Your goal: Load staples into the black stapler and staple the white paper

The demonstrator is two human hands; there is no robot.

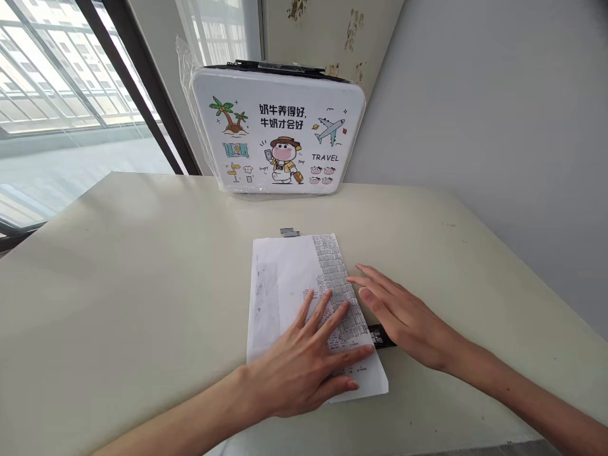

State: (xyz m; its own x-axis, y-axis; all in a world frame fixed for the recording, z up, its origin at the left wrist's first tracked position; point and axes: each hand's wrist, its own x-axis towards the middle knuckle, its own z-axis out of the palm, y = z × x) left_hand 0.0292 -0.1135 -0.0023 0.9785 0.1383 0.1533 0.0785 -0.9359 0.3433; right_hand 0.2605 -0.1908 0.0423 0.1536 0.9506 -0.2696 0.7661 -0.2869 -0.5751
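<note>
A white printed paper sheet [280, 285] lies on the cream table [142, 272], folded so that a strip with a clear bubbled keyboard-like cover [332, 266] shows along its right side. My left hand [304, 364] lies flat on the lower part of the sheet, fingers spread. My right hand [399, 313] rests flat at the sheet's right edge, fingers stretched toward the bubbled strip. A dark object [382, 337] pokes out from under the paper beside my right hand.
A white cartoon-printed case [278, 130] in clear plastic wrap stands upright at the table's far edge against the wall. A small grey piece [289, 232] lies just beyond the sheet. A window is at the left, a grey wall at the right.
</note>
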